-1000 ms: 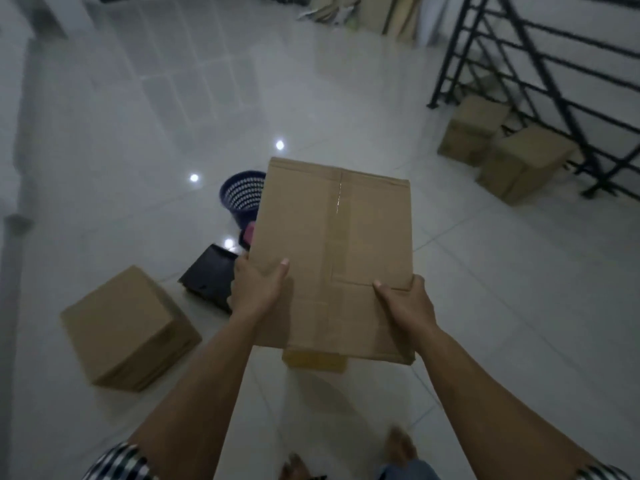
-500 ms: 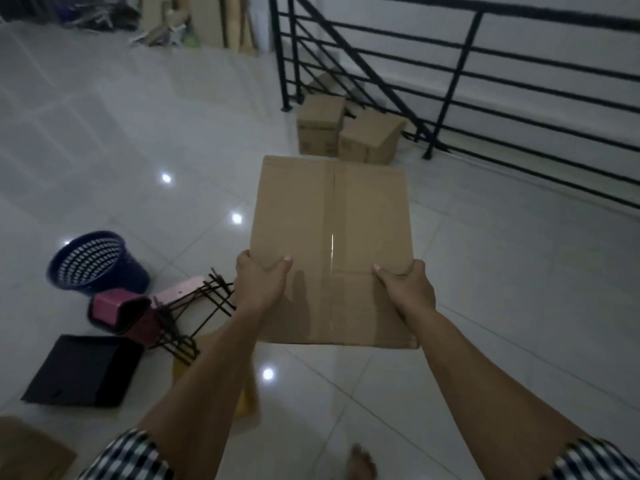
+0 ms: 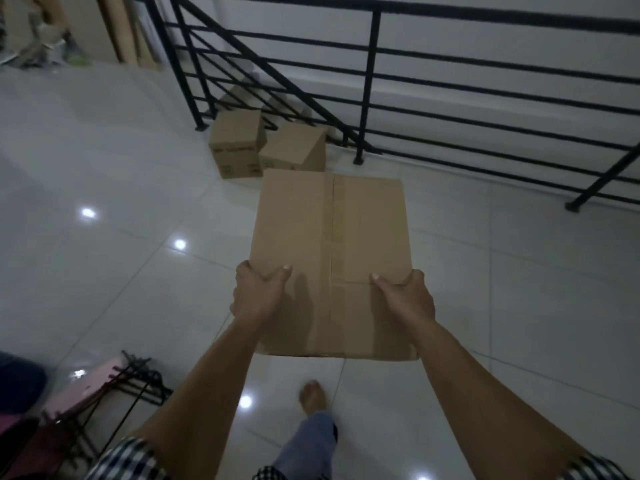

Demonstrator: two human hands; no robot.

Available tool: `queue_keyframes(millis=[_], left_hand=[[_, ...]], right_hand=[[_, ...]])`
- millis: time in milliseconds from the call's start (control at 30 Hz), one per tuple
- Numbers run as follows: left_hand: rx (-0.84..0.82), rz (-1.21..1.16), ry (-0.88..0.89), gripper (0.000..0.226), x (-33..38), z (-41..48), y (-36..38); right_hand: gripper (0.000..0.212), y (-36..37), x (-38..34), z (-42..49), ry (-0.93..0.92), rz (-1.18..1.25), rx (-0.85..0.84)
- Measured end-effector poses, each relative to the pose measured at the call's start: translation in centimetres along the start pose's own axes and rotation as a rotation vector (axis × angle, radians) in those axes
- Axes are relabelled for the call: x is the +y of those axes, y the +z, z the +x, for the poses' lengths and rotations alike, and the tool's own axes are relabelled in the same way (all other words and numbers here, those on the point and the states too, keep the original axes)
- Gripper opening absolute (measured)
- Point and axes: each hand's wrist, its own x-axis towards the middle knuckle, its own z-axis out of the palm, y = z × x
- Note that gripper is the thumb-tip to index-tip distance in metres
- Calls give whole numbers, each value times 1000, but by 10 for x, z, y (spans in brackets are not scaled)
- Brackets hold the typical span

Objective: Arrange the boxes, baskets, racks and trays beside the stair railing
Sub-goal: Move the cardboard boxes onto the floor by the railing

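Observation:
I carry a taped brown cardboard box (image 3: 329,237) in front of me, above the floor. My left hand (image 3: 258,292) grips its near left edge and my right hand (image 3: 405,299) grips its near right edge, thumbs on top. Ahead, two smaller cardboard boxes (image 3: 237,143) (image 3: 294,150) stand side by side on the floor against the foot of the black stair railing (image 3: 367,81). The carried box hides the floor just in front of them.
A black wire rack with a pink part (image 3: 104,386) lies on the white tiled floor (image 3: 121,202) at the lower left, beside a dark red object. Cardboard sheets and clutter lean at the far left wall (image 3: 131,32). My bare foot (image 3: 313,396) steps forward below the box.
I have turned right and walked toward the railing with the box. The two boxes by the railing are nearer; the blue basket, black tray and floor box have left the view.

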Motion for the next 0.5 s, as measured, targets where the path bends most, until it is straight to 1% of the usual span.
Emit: queue_keyframes(millis=[233,367,500], left_hand=[[-89,25,1,86,71,131,75],[-122,36,0,93,112,195,107],[-155,91,-14,95,143,266,145]], right_hand=[[74,7,-59,135,55,8,48],[75,9,-92,206,101,5,42],[75,20,-120,284,126,-2,40]])
